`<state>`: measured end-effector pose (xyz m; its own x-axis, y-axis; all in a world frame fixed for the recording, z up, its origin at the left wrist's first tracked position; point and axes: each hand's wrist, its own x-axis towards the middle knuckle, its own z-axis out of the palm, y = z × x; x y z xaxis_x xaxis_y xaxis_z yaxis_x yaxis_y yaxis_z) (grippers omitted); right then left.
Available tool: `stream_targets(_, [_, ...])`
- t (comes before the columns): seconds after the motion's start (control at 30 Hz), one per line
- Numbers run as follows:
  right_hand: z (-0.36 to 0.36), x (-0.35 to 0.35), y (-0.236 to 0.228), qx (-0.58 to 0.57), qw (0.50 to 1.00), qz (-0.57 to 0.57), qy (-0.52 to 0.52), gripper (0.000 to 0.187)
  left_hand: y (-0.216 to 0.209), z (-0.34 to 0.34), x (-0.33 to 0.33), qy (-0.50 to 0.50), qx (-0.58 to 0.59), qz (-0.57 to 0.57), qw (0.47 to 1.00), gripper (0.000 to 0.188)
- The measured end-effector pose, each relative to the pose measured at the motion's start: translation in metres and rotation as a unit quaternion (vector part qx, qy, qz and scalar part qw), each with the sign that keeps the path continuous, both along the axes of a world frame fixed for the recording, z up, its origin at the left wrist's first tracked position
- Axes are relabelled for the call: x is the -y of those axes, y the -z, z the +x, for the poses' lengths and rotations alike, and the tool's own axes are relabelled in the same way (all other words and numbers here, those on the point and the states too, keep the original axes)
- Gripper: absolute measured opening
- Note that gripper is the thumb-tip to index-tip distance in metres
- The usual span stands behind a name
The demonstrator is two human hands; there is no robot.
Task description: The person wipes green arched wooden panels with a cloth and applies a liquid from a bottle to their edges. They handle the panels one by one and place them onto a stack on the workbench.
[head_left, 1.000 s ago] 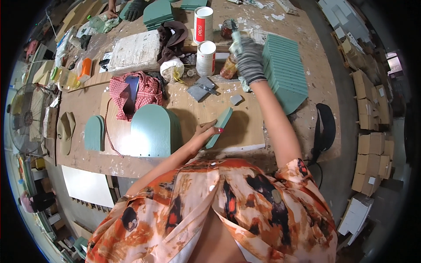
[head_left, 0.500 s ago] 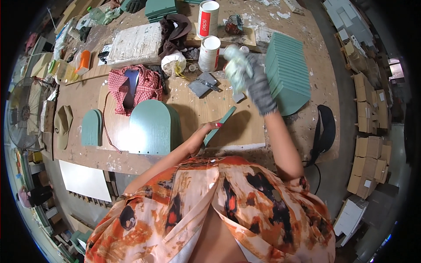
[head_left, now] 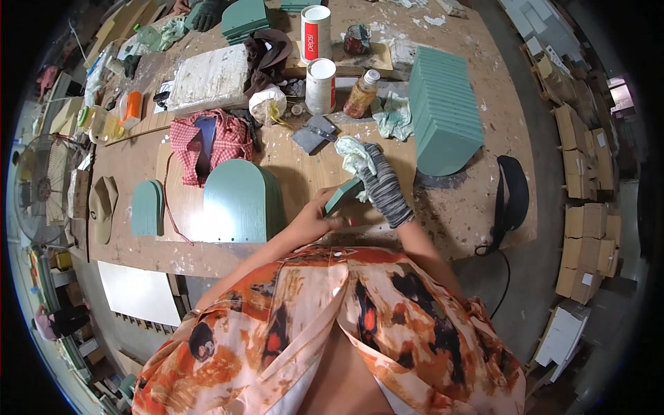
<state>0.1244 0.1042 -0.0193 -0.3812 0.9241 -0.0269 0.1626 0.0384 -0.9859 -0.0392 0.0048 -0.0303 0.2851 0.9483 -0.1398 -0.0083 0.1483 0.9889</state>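
Bare, my left hand (head_left: 317, 217) is closed on a green board (head_left: 343, 196), which I hold tilted just above the bench in front of me. My right hand (head_left: 385, 187), in a grey striped knit glove, grips a crumpled pale green rag (head_left: 355, 156) and presses it against the board's right end. Part of the board is hidden behind the rag and glove. To the left stands a stack of round-topped green boards (head_left: 235, 200), and a smaller green stack (head_left: 146, 207) lies beyond it. A tall row of green boards (head_left: 448, 114) stands at the right.
Behind my hands are a sanding block (head_left: 315, 134), a bottle of amber liquid (head_left: 361, 95), another rag (head_left: 394, 116) and two white cans (head_left: 321, 86). A red checked cloth (head_left: 214, 145) lies left. A black strap (head_left: 510, 200) hangs near the right edge.
My right hand has come down and toward me with the rag, from beside the bottle onto the board. The amber bottle and second rag now show. My left hand has turned the board slightly.
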Motion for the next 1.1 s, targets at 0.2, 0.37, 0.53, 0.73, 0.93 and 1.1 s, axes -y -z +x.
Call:
stream_targets(0.2, [0.034, -0.014, -0.008, -0.213, 0.971, -0.103, -0.034, 0.049, 0.022, -0.003, 0.000, -0.041, -0.059, -0.042, 0.997, 0.028])
stream_targets(0.37, [-0.026, 0.038, -0.029, 0.133, 0.937, 0.310, -0.086, 0.046, 0.031, 0.003, -0.005, -0.067, -0.088, 0.067, 0.992, 0.030])
stream_targets(0.53, [-0.014, 0.019, -0.003, 0.132, 0.954, 0.269, 0.033, 0.026, 0.015, -0.002, -0.006, -0.032, -0.127, -0.004, 0.991, 0.034])
stream_targets(0.73, [-0.037, 0.026, -0.026, 0.306, 0.931, 0.169, -0.105, 0.037, 0.023, -0.005, -0.007, -0.070, -0.090, 0.011, 0.993, 0.031])
stream_targets(0.93, [-0.026, 0.035, -0.009, 0.135, 0.933, 0.334, 0.012, 0.036, 0.022, -0.001, -0.006, -0.080, -0.100, 0.037, 0.991, 0.026])
stream_targets(1.1, [-0.001, 0.010, 0.047, 0.156, 0.958, 0.239, 0.000, 0.032, 0.008, -0.008, -0.007, -0.047, -0.106, -0.047, 0.992, 0.029])
